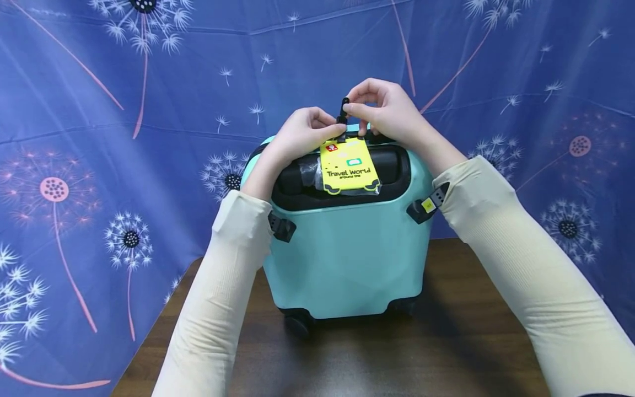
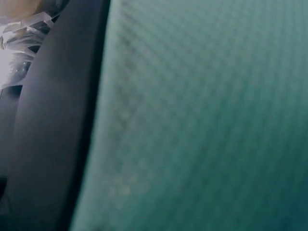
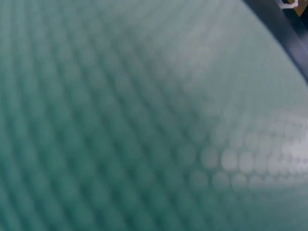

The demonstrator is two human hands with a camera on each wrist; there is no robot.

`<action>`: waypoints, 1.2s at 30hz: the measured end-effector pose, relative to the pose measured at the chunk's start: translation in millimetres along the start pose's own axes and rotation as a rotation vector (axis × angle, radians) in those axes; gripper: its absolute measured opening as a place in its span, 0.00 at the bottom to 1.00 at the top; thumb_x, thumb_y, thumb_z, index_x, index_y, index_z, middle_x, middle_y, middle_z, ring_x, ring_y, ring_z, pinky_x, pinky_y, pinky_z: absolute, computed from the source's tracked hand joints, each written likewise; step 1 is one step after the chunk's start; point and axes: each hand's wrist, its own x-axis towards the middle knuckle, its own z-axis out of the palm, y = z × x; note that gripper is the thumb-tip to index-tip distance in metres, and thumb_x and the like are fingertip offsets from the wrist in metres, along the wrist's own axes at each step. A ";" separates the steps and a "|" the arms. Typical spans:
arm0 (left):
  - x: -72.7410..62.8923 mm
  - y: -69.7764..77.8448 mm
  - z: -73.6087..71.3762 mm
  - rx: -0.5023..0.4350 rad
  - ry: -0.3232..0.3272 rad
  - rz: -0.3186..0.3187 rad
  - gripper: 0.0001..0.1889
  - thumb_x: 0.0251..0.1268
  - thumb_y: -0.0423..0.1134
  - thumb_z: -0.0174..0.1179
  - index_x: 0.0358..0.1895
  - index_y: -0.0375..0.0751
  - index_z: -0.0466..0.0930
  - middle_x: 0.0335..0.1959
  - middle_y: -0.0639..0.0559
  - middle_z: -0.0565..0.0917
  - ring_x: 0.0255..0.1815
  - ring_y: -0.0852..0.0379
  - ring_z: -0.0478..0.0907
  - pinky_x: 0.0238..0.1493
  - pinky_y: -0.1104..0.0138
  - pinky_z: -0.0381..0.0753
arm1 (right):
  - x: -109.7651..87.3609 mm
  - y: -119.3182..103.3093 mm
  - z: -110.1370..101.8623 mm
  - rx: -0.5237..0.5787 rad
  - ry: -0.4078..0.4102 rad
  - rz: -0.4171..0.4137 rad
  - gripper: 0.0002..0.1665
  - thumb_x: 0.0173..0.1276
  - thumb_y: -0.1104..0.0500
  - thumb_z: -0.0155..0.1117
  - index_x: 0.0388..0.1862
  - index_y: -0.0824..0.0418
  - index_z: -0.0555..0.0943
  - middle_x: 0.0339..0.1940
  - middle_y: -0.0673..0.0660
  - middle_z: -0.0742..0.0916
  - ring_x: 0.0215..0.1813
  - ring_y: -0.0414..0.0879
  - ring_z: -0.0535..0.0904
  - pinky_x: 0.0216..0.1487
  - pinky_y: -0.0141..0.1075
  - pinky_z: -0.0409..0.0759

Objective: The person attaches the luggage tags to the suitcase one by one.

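Note:
A yellow luggage tag lettered "Travel World" hangs at the top of a mint-green suitcase, which stands upright. From the tag's upper end rises a black strap. My left hand pinches the strap low down, just above the tag. The strap's upper tip is between the thumb and fingers of my right hand, close over the suitcase's black top handle. Both wrist views show mostly the suitcase's blurred green shell and neither hand's fingers clearly. Whether the strap passes round the handle cannot be made out.
Clear plastic wrap lies behind the tag in the black recess. Under the suitcase is a brown wooden table; black wheels show at its base. A blue dandelion-print cloth hangs behind.

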 end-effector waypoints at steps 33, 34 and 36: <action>-1.1 -0.4 0.0 0.003 -0.013 0.035 0.18 0.63 0.45 0.60 0.51 0.39 0.74 0.43 0.48 0.79 0.40 0.57 0.76 0.45 0.71 0.74 | -2.4 2.2 -0.9 -0.143 0.042 -0.109 0.17 0.64 0.50 0.64 0.43 0.61 0.86 0.28 0.50 0.76 0.20 0.41 0.70 0.22 0.31 0.68; -1.1 -0.5 -0.1 0.004 -0.015 0.033 0.18 0.63 0.45 0.59 0.51 0.39 0.73 0.43 0.48 0.79 0.40 0.57 0.76 0.45 0.71 0.74 | -2.3 2.3 -0.9 -0.157 0.040 -0.107 0.17 0.64 0.51 0.64 0.42 0.61 0.86 0.28 0.50 0.76 0.20 0.42 0.70 0.23 0.31 0.68; -0.8 -0.4 0.0 0.009 -0.020 0.032 0.18 0.64 0.45 0.59 0.51 0.39 0.73 0.43 0.48 0.79 0.41 0.57 0.76 0.45 0.71 0.74 | -2.2 2.4 -1.2 -0.182 0.035 -0.099 0.16 0.65 0.51 0.63 0.42 0.62 0.85 0.29 0.49 0.75 0.21 0.42 0.70 0.24 0.31 0.68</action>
